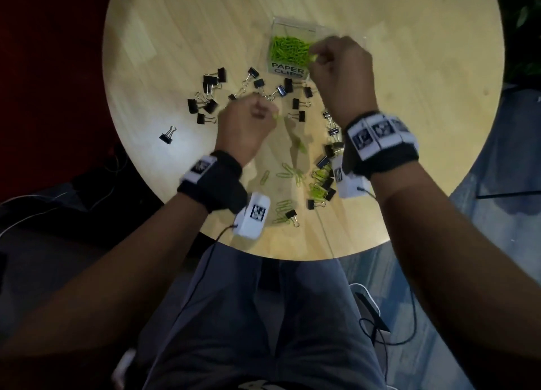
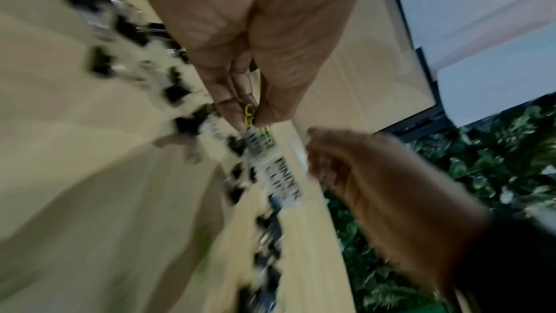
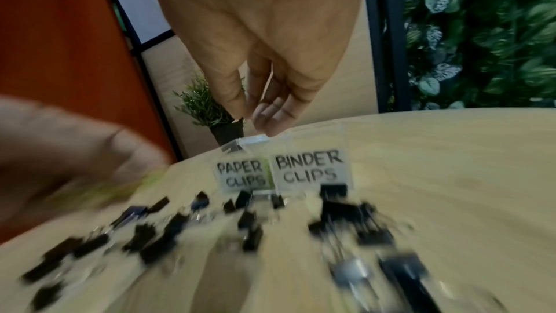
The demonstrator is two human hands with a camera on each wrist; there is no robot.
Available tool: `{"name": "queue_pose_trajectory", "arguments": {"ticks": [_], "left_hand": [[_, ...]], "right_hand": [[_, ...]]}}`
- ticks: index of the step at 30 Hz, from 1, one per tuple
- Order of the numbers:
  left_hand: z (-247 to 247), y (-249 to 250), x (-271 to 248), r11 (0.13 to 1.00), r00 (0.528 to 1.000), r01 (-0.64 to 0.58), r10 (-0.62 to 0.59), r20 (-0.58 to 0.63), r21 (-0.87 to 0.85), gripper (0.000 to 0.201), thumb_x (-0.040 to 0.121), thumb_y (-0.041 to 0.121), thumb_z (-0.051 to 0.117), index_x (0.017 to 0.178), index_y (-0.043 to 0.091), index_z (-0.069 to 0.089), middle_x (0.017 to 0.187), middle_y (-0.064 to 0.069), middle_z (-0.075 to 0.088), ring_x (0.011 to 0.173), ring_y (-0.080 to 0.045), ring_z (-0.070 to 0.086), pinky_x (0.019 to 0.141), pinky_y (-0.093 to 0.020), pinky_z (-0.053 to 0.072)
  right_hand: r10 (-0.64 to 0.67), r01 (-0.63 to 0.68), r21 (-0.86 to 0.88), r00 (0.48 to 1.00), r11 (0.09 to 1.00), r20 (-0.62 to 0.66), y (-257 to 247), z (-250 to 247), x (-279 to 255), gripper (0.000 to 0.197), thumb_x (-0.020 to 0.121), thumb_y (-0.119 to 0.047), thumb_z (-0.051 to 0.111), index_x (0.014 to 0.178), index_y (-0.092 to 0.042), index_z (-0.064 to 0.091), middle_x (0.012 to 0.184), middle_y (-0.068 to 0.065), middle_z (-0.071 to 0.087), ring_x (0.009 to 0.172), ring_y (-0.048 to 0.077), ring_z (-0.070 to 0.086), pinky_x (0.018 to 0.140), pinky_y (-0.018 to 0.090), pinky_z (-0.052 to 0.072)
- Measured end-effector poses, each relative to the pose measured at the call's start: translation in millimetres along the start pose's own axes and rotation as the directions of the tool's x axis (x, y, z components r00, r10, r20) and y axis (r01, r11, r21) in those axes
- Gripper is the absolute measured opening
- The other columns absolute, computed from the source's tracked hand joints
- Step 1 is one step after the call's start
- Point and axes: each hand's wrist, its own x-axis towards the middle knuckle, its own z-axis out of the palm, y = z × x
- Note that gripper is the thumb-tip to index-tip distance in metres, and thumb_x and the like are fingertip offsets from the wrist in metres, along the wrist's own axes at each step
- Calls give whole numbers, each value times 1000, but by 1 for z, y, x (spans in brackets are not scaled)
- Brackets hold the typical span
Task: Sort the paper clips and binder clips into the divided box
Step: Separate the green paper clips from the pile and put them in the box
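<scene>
A clear divided box [image 1: 292, 24] stands at the far middle of the round table; its left compartment, labelled PAPER CLIPS, holds green paper clips [image 1: 288, 50]. The right wrist view shows both labels on the box [image 3: 282, 170]. My right hand [image 1: 336, 67] hovers over the box's right side, its fingers [image 3: 270, 118] pointing down with nothing seen between them. My left hand [image 1: 248, 123] is above the table's middle and pinches a green paper clip [image 2: 249, 113] between thumb and fingers. Black binder clips [image 1: 207, 81] and loose green paper clips [image 1: 292, 173] lie scattered in front of the box.
More binder clips [image 1: 330, 152] pile up under my right wrist. A lone binder clip [image 1: 167, 135] lies at the left. A small potted plant [image 3: 207, 106] stands beyond the box. The table's near edge [image 1: 292, 256] is just above my lap.
</scene>
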Motion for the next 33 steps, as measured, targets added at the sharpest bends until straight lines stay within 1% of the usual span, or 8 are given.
{"name": "queue_pose_trajectory", "arguments": {"ticks": [4,9,12,15,17,21,28,33], "left_hand": [[4,47,59,993,988,-110,113,-106,37,17,82,4,63,90,15,73,83,9,69,70,1,61,66,-10,51],[13,57,96,973,984,-150,164,-65,176,26,86,4,59,103,16,73,98,3,71,79,1,60,78,-7,51],[5,44,73,936,962,-249,269,-47,247,31,89,13,57,118,20,66,110,4,65,93,-3,60,84,-10,50],[-7,10,24,917,955,-275,294,-24,289,24,89,15,57,112,17,65,114,-2,62,95,-9,58,85,-25,52],[-11,-18,-13,923,981,-196,187,58,332,18,90,17,59,107,14,63,111,-5,61,94,-15,58,84,-37,54],[-2,-60,-72,905,981,-64,-20,192,421,26,86,24,69,107,13,60,106,-4,52,90,-21,57,81,-34,50],[20,-69,-76,825,973,-203,111,201,527,10,89,14,64,91,6,57,94,-11,53,86,-28,52,65,-31,34],[14,-67,-71,837,961,-238,128,246,493,6,89,13,62,87,8,59,88,-8,54,82,-27,52,65,-35,40]], "right_hand": [[35,-35,-3,988,999,150,18,14,-69,20,90,-6,55,101,-10,70,98,6,62,76,15,59,66,11,42],[-46,133,-205,922,970,385,29,48,-107,25,80,-2,57,103,-7,66,106,15,54,96,31,52,75,39,48],[-121,216,-210,913,954,388,30,49,-118,23,80,-4,61,102,-7,66,109,13,57,95,32,52,80,42,49],[-184,276,-162,883,947,431,35,45,-130,26,83,-8,65,110,-8,66,114,11,58,100,30,54,84,40,50],[-195,297,-144,854,944,483,38,40,-136,36,84,-14,67,120,-10,62,117,8,57,104,28,53,87,39,48],[-128,205,-155,906,966,403,38,41,-142,49,82,-21,73,126,-8,57,118,10,54,107,28,52,90,38,47],[-77,201,-268,909,942,410,20,68,-142,22,72,8,69,90,-4,63,90,13,60,83,32,59,66,35,50],[-46,159,-243,908,957,416,14,64,-131,14,76,5,57,88,0,63,87,18,63,79,35,61,64,36,48]]}}
